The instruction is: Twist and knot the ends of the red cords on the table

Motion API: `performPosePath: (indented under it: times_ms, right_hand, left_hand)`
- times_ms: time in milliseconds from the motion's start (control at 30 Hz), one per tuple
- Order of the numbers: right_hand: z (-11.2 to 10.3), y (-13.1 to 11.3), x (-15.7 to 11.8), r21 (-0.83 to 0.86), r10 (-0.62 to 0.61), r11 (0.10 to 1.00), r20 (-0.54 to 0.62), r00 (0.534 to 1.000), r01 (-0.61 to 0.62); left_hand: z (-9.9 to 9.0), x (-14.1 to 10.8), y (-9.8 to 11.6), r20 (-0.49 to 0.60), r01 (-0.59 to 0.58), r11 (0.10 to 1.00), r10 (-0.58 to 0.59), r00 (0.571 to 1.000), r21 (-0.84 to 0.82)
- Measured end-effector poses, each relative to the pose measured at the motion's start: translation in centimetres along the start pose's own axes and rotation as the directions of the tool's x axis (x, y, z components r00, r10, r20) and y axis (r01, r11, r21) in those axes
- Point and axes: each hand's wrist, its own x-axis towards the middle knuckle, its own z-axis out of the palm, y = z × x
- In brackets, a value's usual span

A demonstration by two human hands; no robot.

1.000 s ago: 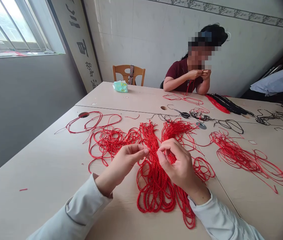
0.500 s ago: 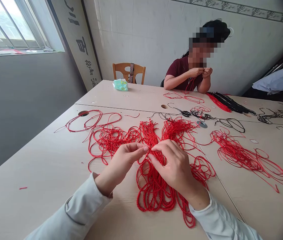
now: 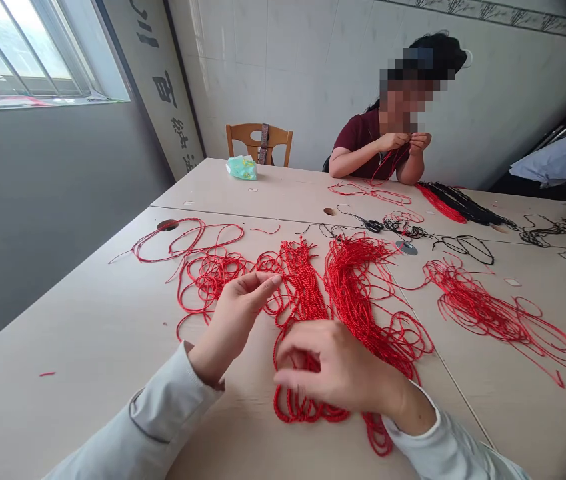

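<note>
White tiled walls with a patterned border rise behind two pale tables (image 3: pixel 87 333) pushed together, and a barred window (image 3: pixel 27 53) lets in daylight at the far left. Near the middle of the nearer table lies a dense mass of twisted red cords (image 3: pixel 350 293), in two long bundles running from the far side toward the near edge, with looser loops spreading to the left and around the lower ends.

The left hand (image 3: pixel 230 327), in a pale sleeve, is open, its fingers stretched toward the left bundle and raised just above the thin loops, with nothing pinched. The right hand (image 3: pixel 337 367) lies across the lower part of the cords, fingers loosely curled over the loops; whether it grips a strand cannot be told from this view.

Further right, a second tangle of red cord (image 3: pixel 487 313) lies apart from the main mass. Toward the far edge lie scissors (image 3: pixel 367 223), a small round metal disc (image 3: pixel 407 248), black cord loops (image 3: pixel 463 250) and a long black-and-red bundle (image 3: pixel 455 203). A green plastic packet (image 3: pixel 241 168) sits at the far left of the table, in front of a wooden chair (image 3: pixel 257 143). Across the table, a seated person (image 3: pixel 363 143) in a dark red shirt holds a red cord up with both hands near the chin.
</note>
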Motion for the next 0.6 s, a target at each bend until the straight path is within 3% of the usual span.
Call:
performPosePath:
  times_ms: [33, 100, 167, 233, 367, 600]
  right_hand:
    - [-0.3, 0.1, 0.1, 0.004, 0.042, 0.999, -0.14, 0.989, -0.042]
    - [-0.8, 0.6, 0.3, -0.012, 0.094, 0.994, -0.43, 0.898, -0.11]
    - [-1.1, 1.0, 0.5, -0.043, 0.089, 0.989, -0.58, 0.81, -0.139]
    - [-1.0, 1.2, 0.6, -0.075, 0.071, 0.986, -0.61, 0.789, -0.146]
    - [-0.4, 1.3, 0.7, -0.104, 0.053, 0.985, -0.58, 0.813, -0.138]
    - [-0.1, 1.4, 0.7, -0.227, -0.006, 0.96, -0.594, 0.804, -0.161]
  left_hand:
    - [0.0, 0.0, 0.0, 0.017, 0.008, 1.0, -0.007, 1.0, -0.012]
    - [0.3, -0.2, 0.0, 0.051, 0.02, 1.0, -0.02, 0.999, -0.003]
    - [0.6, -0.6, 0.0, 0.07, 0.022, 0.999, -0.024, 0.997, 0.029]
    - [1.0, -1.0, 0.0, 0.079, 0.01, 0.998, -0.015, 0.997, 0.058]
    - [1.6, -1.5, -0.2, 0.122, -0.017, 0.998, 0.009, 0.993, 0.065]
    - [2.0, -1.7, -0.9, 0.12, -0.082, 0.99, 0.068, 0.99, 0.118]
